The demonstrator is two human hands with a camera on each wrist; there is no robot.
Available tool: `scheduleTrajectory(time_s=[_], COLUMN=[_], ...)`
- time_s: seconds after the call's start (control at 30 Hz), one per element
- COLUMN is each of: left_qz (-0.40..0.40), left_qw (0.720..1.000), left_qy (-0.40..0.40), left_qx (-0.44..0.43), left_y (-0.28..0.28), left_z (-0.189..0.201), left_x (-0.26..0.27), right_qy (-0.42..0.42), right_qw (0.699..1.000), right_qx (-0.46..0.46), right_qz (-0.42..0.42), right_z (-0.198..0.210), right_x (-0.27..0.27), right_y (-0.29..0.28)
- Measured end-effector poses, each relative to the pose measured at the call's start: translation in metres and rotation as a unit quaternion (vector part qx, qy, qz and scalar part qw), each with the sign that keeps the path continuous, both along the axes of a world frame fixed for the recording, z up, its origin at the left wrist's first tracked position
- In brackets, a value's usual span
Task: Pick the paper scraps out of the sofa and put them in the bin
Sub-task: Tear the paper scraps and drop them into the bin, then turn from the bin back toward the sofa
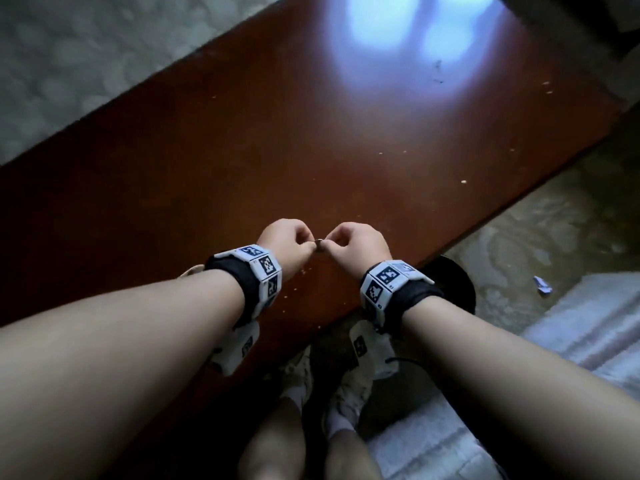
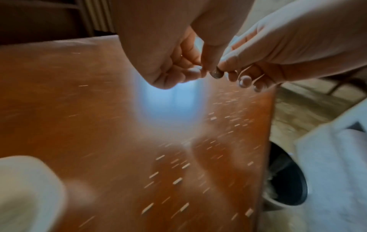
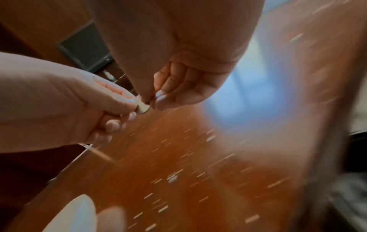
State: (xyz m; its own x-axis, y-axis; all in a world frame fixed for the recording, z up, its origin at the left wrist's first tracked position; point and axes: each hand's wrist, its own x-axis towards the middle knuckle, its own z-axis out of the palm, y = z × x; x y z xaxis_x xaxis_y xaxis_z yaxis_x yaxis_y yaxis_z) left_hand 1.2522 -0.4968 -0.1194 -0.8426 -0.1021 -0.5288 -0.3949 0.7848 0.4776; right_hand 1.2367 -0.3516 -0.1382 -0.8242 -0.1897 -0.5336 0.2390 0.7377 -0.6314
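A long reddish-brown wooden table (image 1: 242,161) fills most of the head view, its glossy top catching a pale blue window glare and dotted with tiny light crumbs (image 2: 177,180). Grey patterned carpet lies beyond its far edge. On the near side a white sofa cover (image 1: 585,327) sits at the right, and a round black bin (image 1: 460,289) stands on the floor just beside the table's edge, mostly hidden behind the right forearm. One small white-and-blue paper scrap (image 1: 542,284) lies on the floor between table and sofa, flat, crumpled, its long axis running roughly left to right.

Over the table's near edge the left hand (image 1: 289,242) and right hand (image 1: 356,244) meet, fingers curled, both pinching one small round, dull metallic thing (image 2: 216,74) between thumb and fingertips; blur hides what it is. Its flat face tilts toward the left wrist camera. Both wrists wear black bands with square-patterned markers
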Motion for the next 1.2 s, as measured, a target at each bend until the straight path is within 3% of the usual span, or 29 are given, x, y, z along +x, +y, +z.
scheduleTrajectory(time_s=[0.17, 0.27, 0.37, 0.5, 0.77, 0.93, 1.2], left_qz=[0.115, 0.248, 0.310, 0.315, 0.313, 0.309, 0.328], left_qw=[0.993, 0.969, 0.950, 0.949, 0.948, 0.950, 0.945], left_qy=[-0.007, 0.015, 0.039, 0.025, 0.030, 0.013, -0.001], left_qx=[-0.026, -0.011, 0.006, 0.011, 0.056, 0.054, -0.006], left_y=[-0.088, -0.124, -0.147, -0.173, -0.192, -0.208, -0.232], left_z=[0.001, -0.004, -0.008, -0.015, -0.027, -0.025, -0.020], left_x=[0.056, 0.087, 0.104, 0.123, 0.132, 0.141, 0.165], right_qy=[-0.007, -0.012, -0.025, -0.018, -0.051, -0.016, 0.043], right_qw=[0.995, 0.992, 0.989, 0.980, 0.973, 0.970, 0.917], right_qx=[-0.018, 0.001, 0.020, 0.051, 0.119, 0.152, 0.128], right_qz=[0.093, 0.122, 0.145, 0.190, 0.193, 0.189, 0.375], right_z=[-0.008, -0.014, -0.017, -0.020, -0.028, -0.015, 0.009], right_x=[0.033, 0.041, 0.042, 0.055, 0.068, 0.066, 0.098], right_y=[-0.093, -0.129, -0.149, -0.180, -0.213, -0.226, -0.295])
